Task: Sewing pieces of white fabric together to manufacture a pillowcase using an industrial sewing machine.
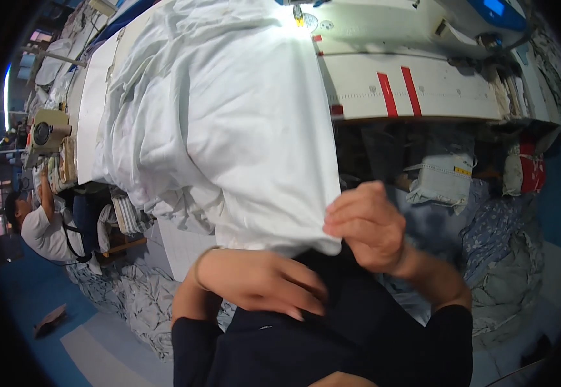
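A large white cloth [229, 122] hangs from the sewing table [422, 84] down toward my lap. My right hand [365, 226] pinches the lower right corner of the white cloth, fingers closed on its edge. My left hand [261, 280] lies just under the cloth's lower hem, on my dark clothing [338, 322], fingers stretched out flat and together; it holds nothing that I can see. Both forearms wear dark sleeves.
The white table carries two red tape strips [398, 91] and a sewing machine at the top edge. Patterned grey fabric [506, 258] lies heaped on the floor at right and lower left. Another person [38, 226] sits at a machine far left. The floor is blue.
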Available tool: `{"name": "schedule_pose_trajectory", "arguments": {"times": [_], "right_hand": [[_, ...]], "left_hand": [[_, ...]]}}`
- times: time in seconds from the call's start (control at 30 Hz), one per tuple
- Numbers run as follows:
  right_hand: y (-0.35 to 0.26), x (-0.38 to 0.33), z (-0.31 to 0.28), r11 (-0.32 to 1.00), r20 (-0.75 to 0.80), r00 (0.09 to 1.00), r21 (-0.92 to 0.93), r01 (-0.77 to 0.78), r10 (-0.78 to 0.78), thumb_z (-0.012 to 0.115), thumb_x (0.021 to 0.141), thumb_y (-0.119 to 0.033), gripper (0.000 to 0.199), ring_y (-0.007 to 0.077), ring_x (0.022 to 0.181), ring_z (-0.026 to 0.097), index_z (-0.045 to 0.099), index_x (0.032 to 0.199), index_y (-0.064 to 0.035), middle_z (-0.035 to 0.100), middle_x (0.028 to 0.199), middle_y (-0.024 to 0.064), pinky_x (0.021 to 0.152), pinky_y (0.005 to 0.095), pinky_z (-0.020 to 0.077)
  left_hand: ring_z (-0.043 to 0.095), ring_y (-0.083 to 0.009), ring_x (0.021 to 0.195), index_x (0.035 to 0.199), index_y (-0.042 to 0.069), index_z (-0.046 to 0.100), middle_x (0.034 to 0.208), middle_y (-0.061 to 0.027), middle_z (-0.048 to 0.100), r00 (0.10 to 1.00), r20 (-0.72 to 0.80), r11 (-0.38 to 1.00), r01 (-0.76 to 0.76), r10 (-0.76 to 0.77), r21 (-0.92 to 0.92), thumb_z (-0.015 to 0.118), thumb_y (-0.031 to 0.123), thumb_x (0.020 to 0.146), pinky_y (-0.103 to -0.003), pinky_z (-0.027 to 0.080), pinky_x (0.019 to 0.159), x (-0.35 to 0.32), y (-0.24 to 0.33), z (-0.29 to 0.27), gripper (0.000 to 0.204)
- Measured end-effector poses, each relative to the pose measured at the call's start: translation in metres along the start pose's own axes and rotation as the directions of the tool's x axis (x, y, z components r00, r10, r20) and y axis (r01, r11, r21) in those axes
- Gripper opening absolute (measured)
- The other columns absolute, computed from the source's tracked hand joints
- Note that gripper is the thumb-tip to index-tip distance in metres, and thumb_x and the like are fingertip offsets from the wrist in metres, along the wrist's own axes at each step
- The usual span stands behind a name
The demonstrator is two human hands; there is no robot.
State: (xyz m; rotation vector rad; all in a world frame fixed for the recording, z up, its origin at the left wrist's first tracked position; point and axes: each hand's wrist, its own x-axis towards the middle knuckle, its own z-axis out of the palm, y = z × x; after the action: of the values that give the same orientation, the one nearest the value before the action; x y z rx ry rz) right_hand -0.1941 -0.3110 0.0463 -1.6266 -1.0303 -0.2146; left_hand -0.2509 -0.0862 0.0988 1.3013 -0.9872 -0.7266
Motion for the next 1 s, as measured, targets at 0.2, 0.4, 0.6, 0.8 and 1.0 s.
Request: {"name": "schedule_pose_trajectory", "arguments": {"times": [0.2,0.4,0.6,0.8,1.0], "right_hand": [[0.049,-0.073,0.032,0.946,0.026,0.946,0.017,-0.325,0.324,0.067,0.068,0.01,0.018,0.0275,0.089,0.07,0.07,0.081,-0.0017,0.07,0.092,0.0103,0.077,0.0362,0.0553],[0.072,-0.064,0.021,0.96,0.234,0.936,0.031,-0.277,0.262,0.08,0.077,-0.004,0.013,0.0274,0.091,0.072,0.067,0.077,-0.0034,0.068,0.096,0.0094,0.073,0.0344,0.0586],[0.085,-0.024,0.012,0.973,0.181,0.956,-0.028,-0.229,0.23,0.077,0.079,-0.005,0.012,0.0239,0.086,0.073,0.065,0.076,-0.0058,0.07,0.091,0.0069,0.068,0.0315,0.0578],[0.09,0.022,-0.002,0.967,0.288,0.927,-0.159,-0.201,0.24,0.069,0.073,0.002,0.01,0.0227,0.086,0.072,0.068,0.08,-0.005,0.071,0.09,0.0054,0.063,0.0303,0.054],[0.103,0.049,-0.006,0.978,0.283,0.946,-0.176,-0.109,0.157,0.067,0.072,0.004,0.016,0.0231,0.087,0.071,0.067,0.086,-0.0038,0.069,0.091,0.0054,0.064,0.0315,0.0537]], "left_hand": [[0.056,-0.0325,0.106,0.115,0.0,0.064,0.111,-0.013,0.063,0.067,-0.881,0.024,0.996,0.468,0.089,0.065,0.006,0.092,-0.042,0.04,0.098,-0.09,-0.077,-0.077,0.024],[0.053,-0.0321,0.084,0.092,0.001,0.056,0.089,-0.0123,0.057,0.031,-0.935,0.214,0.97,0.353,0.113,0.065,0.003,0.091,-0.042,0.041,0.08,-0.095,-0.091,-0.128,0.009],[0.054,-0.036,0.079,0.09,0.0,0.053,0.085,-0.0161,0.054,0.182,-0.942,0.227,0.941,0.281,0.249,0.067,-0.003,0.087,-0.043,0.044,0.07,-0.083,-0.078,-0.189,0.014],[0.054,-0.0369,0.08,0.091,-0.001,0.051,0.086,-0.0166,0.054,0.278,-0.926,0.221,0.915,0.256,0.337,0.066,-0.004,0.086,-0.043,0.044,0.07,-0.079,-0.077,-0.238,0.017],[0.057,-0.0384,0.083,0.094,0.0,0.052,0.089,-0.0172,0.057,0.348,-0.895,0.197,0.892,0.278,0.408,0.065,-0.004,0.087,-0.045,0.045,0.072,-0.079,-0.085,-0.271,0.015]]}}
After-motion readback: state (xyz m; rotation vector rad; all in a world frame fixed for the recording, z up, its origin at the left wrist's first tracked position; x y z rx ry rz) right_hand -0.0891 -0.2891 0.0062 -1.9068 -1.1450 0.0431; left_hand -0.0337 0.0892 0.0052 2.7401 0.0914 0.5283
